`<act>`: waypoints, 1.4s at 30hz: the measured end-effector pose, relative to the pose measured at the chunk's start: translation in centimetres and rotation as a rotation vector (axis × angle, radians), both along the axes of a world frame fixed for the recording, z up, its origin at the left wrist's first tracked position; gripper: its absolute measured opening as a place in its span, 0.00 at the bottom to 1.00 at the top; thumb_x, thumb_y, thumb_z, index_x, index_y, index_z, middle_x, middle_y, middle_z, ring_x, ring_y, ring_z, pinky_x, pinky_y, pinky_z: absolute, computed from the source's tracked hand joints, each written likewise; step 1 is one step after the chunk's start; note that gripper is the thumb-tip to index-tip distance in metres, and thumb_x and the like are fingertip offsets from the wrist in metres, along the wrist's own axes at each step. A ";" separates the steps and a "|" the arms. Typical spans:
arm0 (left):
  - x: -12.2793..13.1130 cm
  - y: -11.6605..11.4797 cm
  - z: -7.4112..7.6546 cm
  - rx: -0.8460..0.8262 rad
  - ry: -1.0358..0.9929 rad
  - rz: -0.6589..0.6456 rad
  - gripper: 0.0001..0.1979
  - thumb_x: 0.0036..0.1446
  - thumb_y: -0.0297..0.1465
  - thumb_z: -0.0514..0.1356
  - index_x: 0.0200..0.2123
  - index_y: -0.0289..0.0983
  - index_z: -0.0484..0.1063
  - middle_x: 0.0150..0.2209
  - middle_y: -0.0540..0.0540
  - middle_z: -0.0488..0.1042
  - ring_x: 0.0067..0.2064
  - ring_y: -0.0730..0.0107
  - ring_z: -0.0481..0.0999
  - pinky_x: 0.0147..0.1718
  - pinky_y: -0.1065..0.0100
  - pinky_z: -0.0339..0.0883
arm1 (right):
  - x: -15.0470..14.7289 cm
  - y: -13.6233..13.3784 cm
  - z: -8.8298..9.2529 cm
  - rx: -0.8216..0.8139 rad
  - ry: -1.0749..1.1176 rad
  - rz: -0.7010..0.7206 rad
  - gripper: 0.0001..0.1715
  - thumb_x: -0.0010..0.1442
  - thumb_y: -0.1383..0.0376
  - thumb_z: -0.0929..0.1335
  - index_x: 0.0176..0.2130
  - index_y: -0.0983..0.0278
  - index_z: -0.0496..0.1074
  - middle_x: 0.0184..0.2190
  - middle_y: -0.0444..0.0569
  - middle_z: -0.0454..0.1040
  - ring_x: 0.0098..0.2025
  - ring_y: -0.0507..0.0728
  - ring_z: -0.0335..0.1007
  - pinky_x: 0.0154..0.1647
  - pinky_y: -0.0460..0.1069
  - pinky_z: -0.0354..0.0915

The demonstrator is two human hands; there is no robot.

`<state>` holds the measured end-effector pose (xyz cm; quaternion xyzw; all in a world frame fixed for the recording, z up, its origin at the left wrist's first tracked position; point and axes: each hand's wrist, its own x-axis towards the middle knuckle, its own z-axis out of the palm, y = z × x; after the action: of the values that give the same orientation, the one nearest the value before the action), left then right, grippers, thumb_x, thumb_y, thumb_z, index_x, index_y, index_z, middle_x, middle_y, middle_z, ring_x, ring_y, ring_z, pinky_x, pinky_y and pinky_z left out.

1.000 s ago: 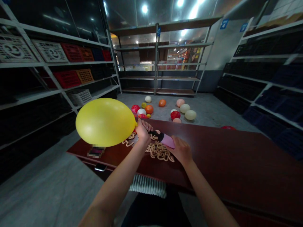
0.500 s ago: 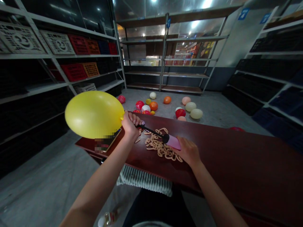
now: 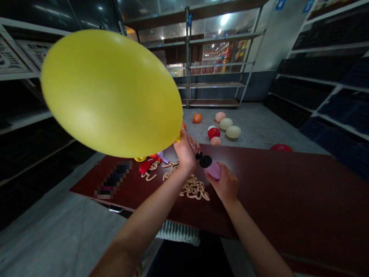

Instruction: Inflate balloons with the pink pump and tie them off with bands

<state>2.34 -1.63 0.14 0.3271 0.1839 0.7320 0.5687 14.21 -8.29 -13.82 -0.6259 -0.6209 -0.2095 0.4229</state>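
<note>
My left hand (image 3: pixel 186 152) grips the knotless neck of a large yellow balloon (image 3: pixel 109 92), which fills the upper left of the view. My right hand (image 3: pixel 225 184) closes around a pink hand pump (image 3: pixel 212 170), whose black end (image 3: pixel 205 161) points towards my left hand. The pump's thin shaft is hidden, so I cannot tell whether it still joins the balloon. Below my hands, a heap of tan uninflated long balloons (image 3: pixel 193 188) lies on a dark red wooden table (image 3: pixel 273 192).
A pixelated phone (image 3: pixel 112 179) and red balloon scraps (image 3: pixel 147 165) lie on the table. Inflated balloons (image 3: pixel 221 129) rest on the concrete floor beyond it. Metal shelves with crates (image 3: pixel 325 88) line both sides, and a folded white cloth (image 3: pixel 177 232) hangs at the table's near edge.
The yellow balloon now looks much larger and nearer, raised in front of me. The pump's shaft no longer shows, and its pink handle sits closer to my left hand. The view has tilted slightly.
</note>
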 end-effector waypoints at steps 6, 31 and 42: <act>3.7 0.3 -1.8 -0.082 0.025 -0.058 0.30 0.64 0.42 0.59 0.14 0.40 0.50 0.10 0.56 0.49 0.10 0.79 0.51 0.10 0.72 0.46 | 0.5 -0.1 0.4 -0.029 0.094 -0.113 0.25 0.60 0.47 0.69 0.46 0.64 0.72 0.34 0.52 0.80 0.33 0.60 0.75 0.34 0.51 0.62; -15.5 -1.9 1.3 -0.173 -0.105 0.095 0.26 0.67 0.30 0.47 0.16 0.38 0.45 0.12 0.55 0.44 0.13 0.78 0.46 0.16 0.70 0.46 | -1.6 -0.5 1.1 -0.112 -0.358 0.235 0.26 0.61 0.45 0.69 0.43 0.64 0.72 0.32 0.50 0.79 0.33 0.57 0.74 0.36 0.49 0.60; -9.7 -2.0 5.3 0.009 -0.031 0.065 0.30 0.70 0.40 0.52 0.16 0.38 0.47 0.12 0.56 0.45 0.13 0.80 0.45 0.14 0.72 0.45 | -1.2 -0.6 0.4 -0.051 -0.079 0.151 0.26 0.60 0.47 0.69 0.45 0.65 0.72 0.33 0.52 0.80 0.32 0.59 0.76 0.34 0.50 0.64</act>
<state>-7.40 -3.62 5.46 0.3121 0.1822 0.7560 0.5457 13.03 -8.94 -13.42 -0.5790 -0.6878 -0.1857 0.3965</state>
